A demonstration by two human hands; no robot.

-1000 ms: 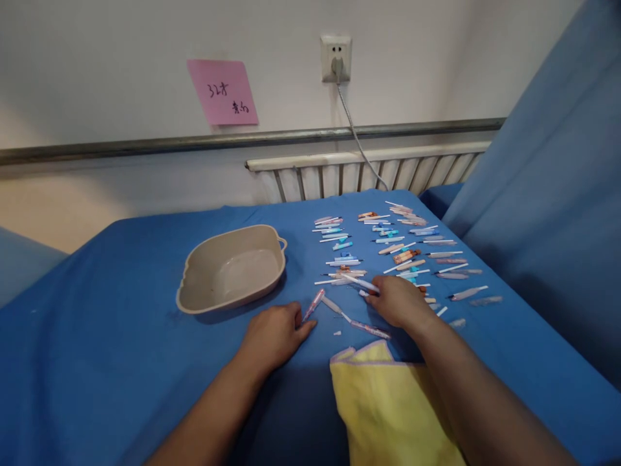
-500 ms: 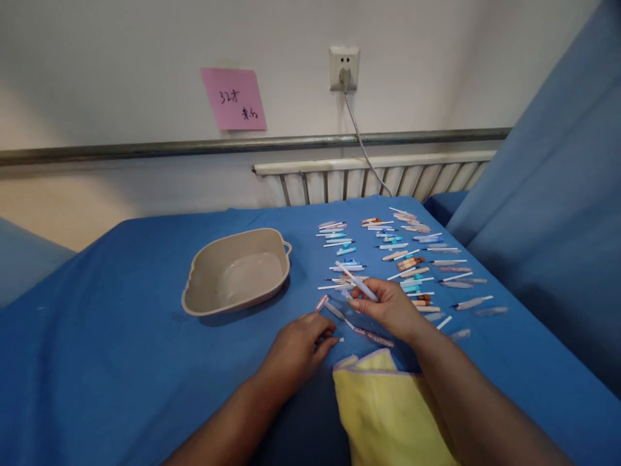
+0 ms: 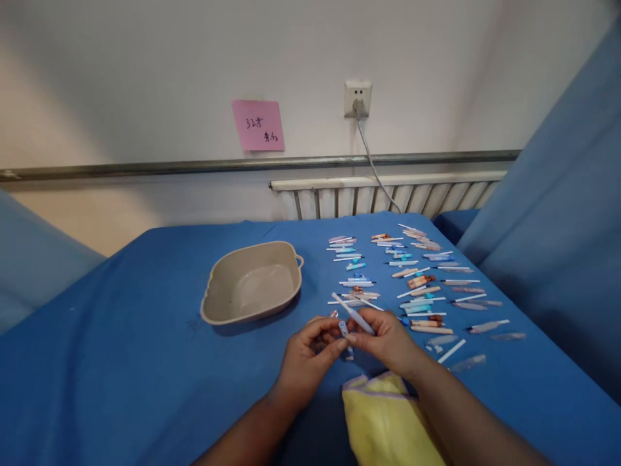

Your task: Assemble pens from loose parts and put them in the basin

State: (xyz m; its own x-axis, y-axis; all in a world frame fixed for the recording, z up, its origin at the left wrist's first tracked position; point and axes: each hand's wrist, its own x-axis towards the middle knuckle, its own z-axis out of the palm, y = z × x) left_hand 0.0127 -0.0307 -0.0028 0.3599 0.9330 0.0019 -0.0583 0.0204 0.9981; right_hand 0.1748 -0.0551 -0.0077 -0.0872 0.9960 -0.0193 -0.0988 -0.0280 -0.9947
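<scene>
A pale lavender pen barrel (image 3: 356,315) slants up to the left out of my right hand (image 3: 391,340), whose fingers are closed around its lower part. Its thumb and forefinger also touch a small pale blue pen cap (image 3: 343,328). My left hand (image 3: 310,353) meets it there, thumb and fingers closed on the cap from the left. Just below the fingertips a small pale piece (image 3: 350,354) shows, partly hidden by the hands. A pinkish clear pen part (image 3: 334,314) lies behind my left fingers.
Rows of pen parts (image 3: 420,281), with barrels, caps and white tubes, cover the right of the blue cloth (image 3: 145,362). A beige basin (image 3: 252,285) stands left of the middle. A yellow cloth (image 3: 388,421) lies at the front, beside my right forearm. Blue curtains (image 3: 538,168) hang right.
My left hand has moved from the cloth up to my right hand and closed on the pen cap. The view has shifted, so the scene sits lower and further right.
</scene>
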